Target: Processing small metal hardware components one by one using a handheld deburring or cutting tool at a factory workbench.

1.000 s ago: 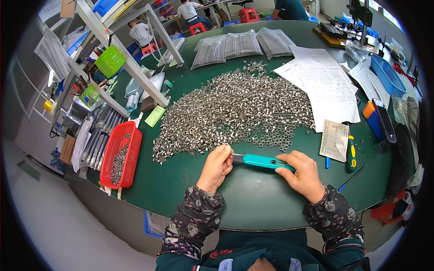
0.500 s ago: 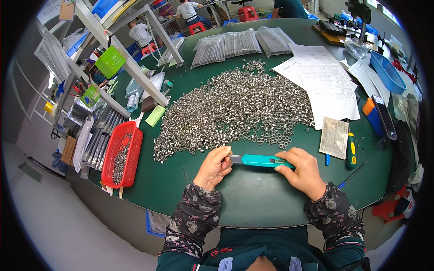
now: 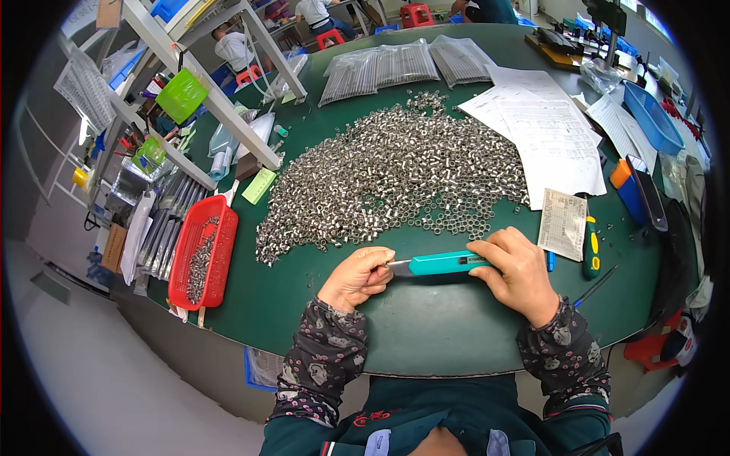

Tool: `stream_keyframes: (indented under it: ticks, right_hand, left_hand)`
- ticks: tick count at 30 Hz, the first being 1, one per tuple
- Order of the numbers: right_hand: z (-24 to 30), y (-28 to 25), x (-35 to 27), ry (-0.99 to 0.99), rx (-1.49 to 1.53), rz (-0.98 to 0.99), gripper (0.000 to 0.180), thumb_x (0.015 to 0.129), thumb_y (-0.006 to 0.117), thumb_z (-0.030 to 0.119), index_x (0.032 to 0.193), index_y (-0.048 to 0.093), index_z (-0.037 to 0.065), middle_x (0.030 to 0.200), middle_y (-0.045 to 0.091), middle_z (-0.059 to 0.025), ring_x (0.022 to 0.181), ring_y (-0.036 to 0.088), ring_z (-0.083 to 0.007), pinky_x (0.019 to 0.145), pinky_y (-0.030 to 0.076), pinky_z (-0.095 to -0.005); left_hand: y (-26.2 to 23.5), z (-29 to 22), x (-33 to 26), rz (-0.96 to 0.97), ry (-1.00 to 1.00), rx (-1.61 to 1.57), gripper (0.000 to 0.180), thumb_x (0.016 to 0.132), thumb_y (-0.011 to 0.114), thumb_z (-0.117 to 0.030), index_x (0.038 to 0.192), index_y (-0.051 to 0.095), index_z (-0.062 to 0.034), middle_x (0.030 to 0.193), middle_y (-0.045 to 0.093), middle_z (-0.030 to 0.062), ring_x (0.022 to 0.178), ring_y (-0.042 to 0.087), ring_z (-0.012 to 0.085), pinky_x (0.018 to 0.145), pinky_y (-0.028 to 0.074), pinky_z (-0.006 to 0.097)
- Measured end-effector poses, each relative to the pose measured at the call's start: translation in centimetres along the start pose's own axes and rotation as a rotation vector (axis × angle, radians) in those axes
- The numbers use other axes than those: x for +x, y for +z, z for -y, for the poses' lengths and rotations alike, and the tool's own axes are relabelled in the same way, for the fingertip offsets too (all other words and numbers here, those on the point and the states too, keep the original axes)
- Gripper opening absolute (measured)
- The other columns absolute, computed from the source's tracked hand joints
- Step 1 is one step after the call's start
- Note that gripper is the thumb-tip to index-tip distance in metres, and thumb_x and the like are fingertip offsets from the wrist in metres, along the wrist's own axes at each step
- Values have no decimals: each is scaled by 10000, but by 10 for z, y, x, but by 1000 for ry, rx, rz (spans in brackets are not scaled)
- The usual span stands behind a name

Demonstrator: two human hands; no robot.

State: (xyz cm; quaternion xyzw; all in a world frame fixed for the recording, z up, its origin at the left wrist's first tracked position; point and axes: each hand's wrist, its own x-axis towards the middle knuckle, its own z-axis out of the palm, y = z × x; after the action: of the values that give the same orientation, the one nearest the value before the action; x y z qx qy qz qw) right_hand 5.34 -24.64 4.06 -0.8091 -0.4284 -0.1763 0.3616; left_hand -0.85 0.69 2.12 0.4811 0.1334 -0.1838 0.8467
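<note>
A teal utility knife (image 3: 441,264) lies level in front of me, its blade (image 3: 400,268) extended toward the left. My right hand (image 3: 523,275) grips the handle's right end between thumb and fingers. At the blade's tip, my left hand (image 3: 353,279) is closed in a pinch; whether a small part sits between those fingertips is hidden. Just beyond both hands spreads a large heap of small silvery metal rings (image 3: 395,175) on the green tabletop (image 3: 426,327).
At left stands a red basket (image 3: 232,235) holding some rings. Right of the heap are paper sheets (image 3: 551,140), a printed card (image 3: 563,224), a green-yellow screwdriver (image 3: 591,254) and a phone (image 3: 645,194). Bagged metal tubes (image 3: 407,62) lie at the far side. Other people sit in the background.
My right hand has shifted slightly right and away from me, raising the knife's handle end a little. My left hand stays closed near the blade tip.
</note>
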Motion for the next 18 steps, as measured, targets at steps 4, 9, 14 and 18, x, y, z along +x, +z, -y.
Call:
stream_keyframes:
  ticks: [4,9,14,18]
  right_hand:
    - [0,-7,2,-40,-46,10,312,591,705,110,885,601,86,741,517,-37,666,501,-207,533,417,-317]
    - [1,-14,6,-132,-112,-8,342,562,709,107,884,596,89,750,509,-26,656,482,-196,514,400,-314]
    - [2,-18,8,-202,-204,-34,315,574,675,124,880,602,99,749,509,-17,641,473,-174,495,379,-296]
    - [2,-19,7,-292,-328,-77,263,608,605,132,869,617,112,744,513,-8,629,466,-150,484,366,-278]
  left_hand:
    - [2,1,0,1,-22,53,264,841,513,-146,597,426,-92,457,350,-36,378,260,36,327,168,189]
    - [3,2,1,3,-50,83,253,830,522,-138,598,427,-100,464,359,-40,381,259,32,330,163,192]
    - [5,1,2,-12,-86,111,259,839,520,-137,600,437,-79,469,370,-22,408,267,39,342,172,182]
    - [6,2,2,-1,-88,136,250,842,518,-141,610,451,-76,478,383,-22,412,274,34,343,172,178]
